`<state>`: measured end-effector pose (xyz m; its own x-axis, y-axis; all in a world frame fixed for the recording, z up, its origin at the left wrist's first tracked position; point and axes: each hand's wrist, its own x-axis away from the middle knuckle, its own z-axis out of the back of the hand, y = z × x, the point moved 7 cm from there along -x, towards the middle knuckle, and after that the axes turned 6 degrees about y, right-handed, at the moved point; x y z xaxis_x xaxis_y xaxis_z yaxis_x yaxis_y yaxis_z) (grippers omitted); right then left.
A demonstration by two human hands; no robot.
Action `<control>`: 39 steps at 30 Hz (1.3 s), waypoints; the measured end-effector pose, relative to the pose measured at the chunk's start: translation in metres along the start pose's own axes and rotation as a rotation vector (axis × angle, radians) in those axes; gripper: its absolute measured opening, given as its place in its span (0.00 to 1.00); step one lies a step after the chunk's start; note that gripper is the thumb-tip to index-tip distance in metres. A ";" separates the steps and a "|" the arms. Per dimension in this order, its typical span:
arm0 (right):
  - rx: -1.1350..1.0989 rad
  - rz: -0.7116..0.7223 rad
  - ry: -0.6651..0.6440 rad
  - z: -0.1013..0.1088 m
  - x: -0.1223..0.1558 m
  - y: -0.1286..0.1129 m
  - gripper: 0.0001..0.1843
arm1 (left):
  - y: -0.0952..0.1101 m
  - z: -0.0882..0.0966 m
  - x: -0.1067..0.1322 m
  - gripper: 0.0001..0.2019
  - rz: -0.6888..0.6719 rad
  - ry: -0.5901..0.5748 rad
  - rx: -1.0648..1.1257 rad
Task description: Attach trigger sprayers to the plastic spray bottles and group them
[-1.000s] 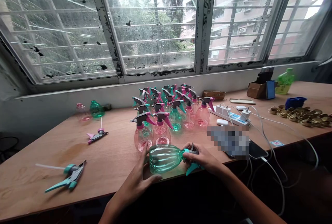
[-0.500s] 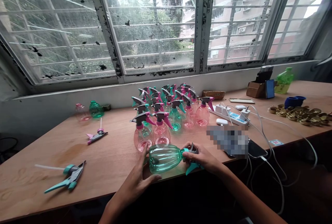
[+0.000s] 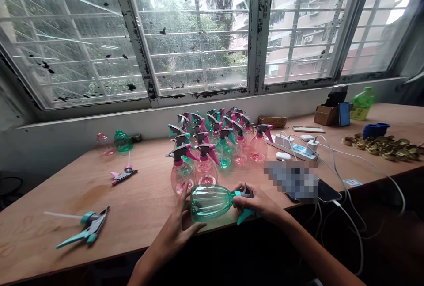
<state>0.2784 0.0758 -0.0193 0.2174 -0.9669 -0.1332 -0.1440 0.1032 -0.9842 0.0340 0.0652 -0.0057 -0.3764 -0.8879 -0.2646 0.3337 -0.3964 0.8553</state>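
Observation:
A clear green spray bottle (image 3: 210, 203) lies on its side in the air at the table's front edge, its base to the left. My right hand (image 3: 256, 200) is closed around its neck and grey-and-teal spray head, hiding part of the head. Around the base end curves my left hand (image 3: 180, 222), thumb below and fingers above, gripping the bottle. Just behind stand several assembled spray bottles, pink ones (image 3: 207, 171) and green ones (image 3: 224, 153), in a tight group.
On the left lie a teal spray head (image 3: 91, 226) and a pink spray head (image 3: 125, 174), both with tubes. Behind them stand a headless pink bottle (image 3: 105, 144) and green bottle (image 3: 122, 141). To the right are a power strip (image 3: 294, 148), cables, a phone (image 3: 327, 190) and gold-coloured pieces (image 3: 380, 146).
The bottle has turned slightly about its long axis, and its highlights have shifted. Both hands stay in nearly the same place on it.

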 end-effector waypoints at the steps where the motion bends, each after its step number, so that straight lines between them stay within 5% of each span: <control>1: 0.002 -0.005 0.002 0.000 0.000 0.000 0.21 | 0.000 0.000 0.000 0.49 0.007 0.002 0.001; 11: -0.029 -0.023 0.002 -0.001 0.000 0.001 0.22 | 0.004 -0.001 0.000 0.42 -0.028 -0.022 0.004; 16: -0.025 -0.027 0.005 0.000 -0.001 0.002 0.23 | 0.010 0.000 0.002 0.49 0.018 -0.029 0.041; 39: 0.030 -0.001 0.003 0.000 -0.002 0.003 0.23 | 0.013 0.001 0.001 0.44 -0.006 -0.031 0.021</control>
<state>0.2777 0.0778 -0.0216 0.2147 -0.9677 -0.1321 -0.1146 0.1093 -0.9874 0.0374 0.0592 0.0054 -0.4047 -0.8779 -0.2560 0.3133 -0.3961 0.8631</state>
